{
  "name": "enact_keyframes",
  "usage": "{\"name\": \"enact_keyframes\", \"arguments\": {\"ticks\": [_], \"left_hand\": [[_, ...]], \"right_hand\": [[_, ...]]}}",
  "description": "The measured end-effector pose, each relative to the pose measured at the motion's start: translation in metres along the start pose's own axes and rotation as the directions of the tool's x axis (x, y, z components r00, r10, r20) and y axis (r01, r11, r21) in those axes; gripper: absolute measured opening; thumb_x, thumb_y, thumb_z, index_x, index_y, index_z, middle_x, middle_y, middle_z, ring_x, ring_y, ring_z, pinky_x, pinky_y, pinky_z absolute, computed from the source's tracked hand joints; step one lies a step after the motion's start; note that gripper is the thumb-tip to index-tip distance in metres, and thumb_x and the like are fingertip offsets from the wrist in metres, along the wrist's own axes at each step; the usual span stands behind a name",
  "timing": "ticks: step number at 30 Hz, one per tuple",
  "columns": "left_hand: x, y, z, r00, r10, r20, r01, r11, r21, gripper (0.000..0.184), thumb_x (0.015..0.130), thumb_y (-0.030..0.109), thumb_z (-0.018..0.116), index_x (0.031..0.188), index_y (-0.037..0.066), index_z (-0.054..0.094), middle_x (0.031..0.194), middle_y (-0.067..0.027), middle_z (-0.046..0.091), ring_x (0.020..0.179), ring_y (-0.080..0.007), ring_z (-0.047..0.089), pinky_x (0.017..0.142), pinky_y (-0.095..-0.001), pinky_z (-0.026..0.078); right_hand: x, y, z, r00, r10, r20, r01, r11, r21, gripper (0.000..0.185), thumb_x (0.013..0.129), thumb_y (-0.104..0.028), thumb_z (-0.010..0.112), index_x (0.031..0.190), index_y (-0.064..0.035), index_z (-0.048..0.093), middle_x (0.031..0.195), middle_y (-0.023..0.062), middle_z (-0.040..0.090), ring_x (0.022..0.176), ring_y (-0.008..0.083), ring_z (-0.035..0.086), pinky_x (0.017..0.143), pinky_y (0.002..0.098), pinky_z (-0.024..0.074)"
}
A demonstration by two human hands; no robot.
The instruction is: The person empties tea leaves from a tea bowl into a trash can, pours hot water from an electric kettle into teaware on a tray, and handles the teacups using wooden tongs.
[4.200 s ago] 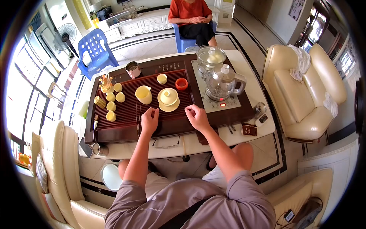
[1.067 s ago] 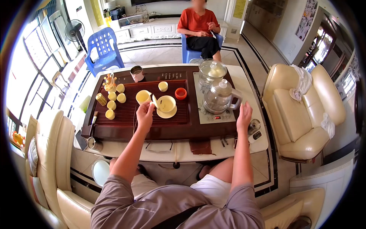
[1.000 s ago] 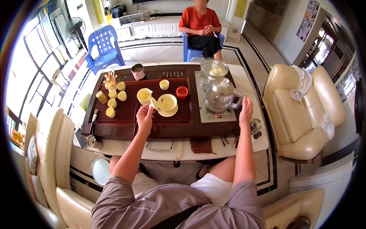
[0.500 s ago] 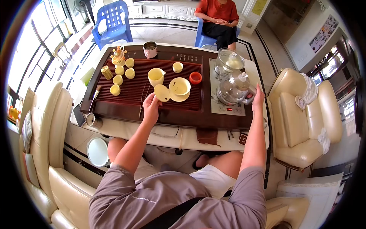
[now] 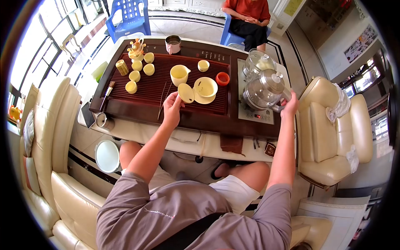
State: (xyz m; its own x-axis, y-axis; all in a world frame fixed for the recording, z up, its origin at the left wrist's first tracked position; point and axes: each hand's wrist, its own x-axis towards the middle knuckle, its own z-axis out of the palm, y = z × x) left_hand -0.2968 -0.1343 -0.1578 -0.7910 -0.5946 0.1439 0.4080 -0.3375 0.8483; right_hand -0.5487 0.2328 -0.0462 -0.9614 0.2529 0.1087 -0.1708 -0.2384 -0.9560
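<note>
My left hand (image 5: 171,109) pinches a pale yellow gaiwan lid (image 5: 186,93), tilted, with dark tea bits on it. Just right of the lid sits the open gaiwan bowl (image 5: 206,88) on its saucer (image 5: 205,100), some tea leaves inside. My right hand (image 5: 290,105) is closed round the handle of a glass kettle (image 5: 263,92), which appears tilted over the induction cooker (image 5: 256,117). Behind the gaiwan stand a yellow pitcher (image 5: 179,74) and a small cup (image 5: 203,66). A red cup (image 5: 222,78) is to the gaiwan's right.
Several small yellow cups (image 5: 134,76), a tea ornament (image 5: 136,50) and a brush (image 5: 108,94) occupy the tray's left. A second glass pot (image 5: 260,62) stands behind the kettle. A brown cloth (image 5: 231,144) hangs at the near edge. A seated person (image 5: 248,18) is across the table.
My right hand has closed round the kettle handle, and the kettle now looks tilted. My left hand still holds the lid beside the gaiwan. The whole view has shifted slightly.
</note>
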Motion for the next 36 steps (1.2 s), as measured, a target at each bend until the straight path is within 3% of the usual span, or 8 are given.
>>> {"name": "enact_keyframes", "arguments": {"ticks": [11, 15, 19, 20, 21, 23, 24, 36], "left_hand": [[-0.003, 0.003, 0.004, 1.0, 0.017, -0.004, -0.017, 1.0, -0.014, 0.018, 0.099, 0.011, 0.058, 0.114, 0.001, 0.059, 0.102, -0.0037, 0.068, 0.084, -0.0064, 0.06, 0.07, -0.0212, 0.044], [0.002, 0.001, 0.004, 0.999, 0.029, -0.033, -0.03, 0.999, -0.03, 0.018, 0.098, 0.01, 0.06, 0.114, 0.001, 0.059, 0.099, -0.0036, 0.069, 0.084, -0.0076, 0.063, 0.068, -0.0208, 0.045], [-0.001, -0.001, 0.003, 0.999, 0.006, -0.036, -0.007, 1.0, -0.015, 0.02, 0.098, 0.011, 0.062, 0.114, 0.001, 0.058, 0.096, -0.0036, 0.069, 0.083, -0.0082, 0.064, 0.067, -0.0206, 0.045], [-0.002, 0.001, 0.004, 0.999, 0.018, -0.029, -0.018, 1.0, -0.006, 0.02, 0.097, 0.011, 0.062, 0.114, 0.001, 0.058, 0.096, -0.0039, 0.069, 0.083, -0.0086, 0.064, 0.067, -0.0206, 0.044], [0.0, 0.004, 0.006, 0.999, 0.037, -0.018, -0.037, 0.999, 0.002, 0.02, 0.097, 0.011, 0.062, 0.114, 0.001, 0.058, 0.097, -0.0042, 0.069, 0.082, -0.009, 0.064, 0.067, -0.0205, 0.044], [0.001, 0.001, 0.005, 0.999, 0.039, -0.029, -0.038, 0.999, 0.014, 0.023, 0.098, 0.013, 0.062, 0.115, -0.001, 0.058, 0.096, -0.0044, 0.071, 0.084, -0.0077, 0.064, 0.068, -0.0212, 0.045], [0.001, -0.001, 0.005, 0.999, 0.043, -0.033, -0.043, 0.999, 0.011, 0.023, 0.098, 0.013, 0.063, 0.115, -0.001, 0.059, 0.096, -0.0043, 0.071, 0.084, -0.0077, 0.065, 0.067, -0.0209, 0.045], [-0.002, 0.006, 0.009, 0.999, 0.033, -0.039, -0.032, 0.999, 0.033, 0.021, 0.097, 0.013, 0.064, 0.114, 0.001, 0.058, 0.097, -0.0034, 0.07, 0.084, -0.0086, 0.064, 0.068, -0.0213, 0.043]], "right_hand": [[-0.048, -0.04, 0.039, 0.983, 0.031, 0.179, -0.002, 0.987, -0.16, 0.032, 0.09, -0.026, 0.066, 0.067, -0.0045, 0.062, 0.058, 0.003, 0.054, 0.041, 0.0124, 0.044, 0.04, 0.0291, 0.033], [-0.061, -0.042, 0.051, 0.977, 0.033, 0.212, 0.019, 0.972, -0.236, 0.032, 0.088, -0.026, 0.069, 0.064, -0.0065, 0.061, 0.061, -0.0022, 0.052, 0.045, 0.0091, 0.041, 0.041, 0.027, 0.0299], [-0.071, -0.045, 0.061, 0.961, 0.045, 0.273, 0.031, 0.964, -0.265, 0.041, 0.088, -0.026, 0.069, 0.056, -0.0101, 0.05, 0.058, -0.0057, 0.045, 0.047, 0.0077, 0.035, 0.042, 0.0268, 0.0245], [-0.07, -0.045, 0.058, 0.944, 0.068, 0.324, 0.033, 0.954, -0.297, 0.03, 0.088, -0.028, 0.07, 0.066, -0.0096, 0.061, 0.064, -0.005, 0.052, 0.048, 0.0061, 0.041, 0.043, 0.0246, 0.0283], [-0.071, -0.043, 0.06, 0.944, 0.067, 0.324, 0.034, 0.955, -0.296, 0.03, 0.088, -0.028, 0.07, 0.066, -0.0096, 0.061, 0.064, -0.005, 0.052, 0.048, 0.0061, 0.041, 0.043, 0.0246, 0.0283], [-0.079, -0.047, 0.07, 0.954, 0.0, 0.299, 0.111, 0.929, -0.354, 0.049, 0.089, -0.026, 0.068, 0.052, -0.0105, 0.04, 0.056, -0.0065, 0.04, 0.049, 0.0062, 0.03, 0.046, 0.0295, 0.0223], [-0.077, -0.044, 0.07, 0.947, -0.022, 0.322, 0.143, 0.922, -0.359, 0.051, 0.089, -0.028, 0.068, 0.052, -0.0101, 0.037, 0.055, -0.0068, 0.037, 0.05, 0.006, 0.029, 0.047, 0.0309, 0.0212], [-0.086, -0.057, 0.09, 0.932, -0.005, 0.362, 0.192, 0.854, -0.483, 0.05, 0.088, -0.032, 0.07, 0.053, -0.0114, 0.04, 0.054, -0.0069, 0.037, 0.05, 0.0059, 0.03, 0.048, 0.0298, 0.0221]]}}
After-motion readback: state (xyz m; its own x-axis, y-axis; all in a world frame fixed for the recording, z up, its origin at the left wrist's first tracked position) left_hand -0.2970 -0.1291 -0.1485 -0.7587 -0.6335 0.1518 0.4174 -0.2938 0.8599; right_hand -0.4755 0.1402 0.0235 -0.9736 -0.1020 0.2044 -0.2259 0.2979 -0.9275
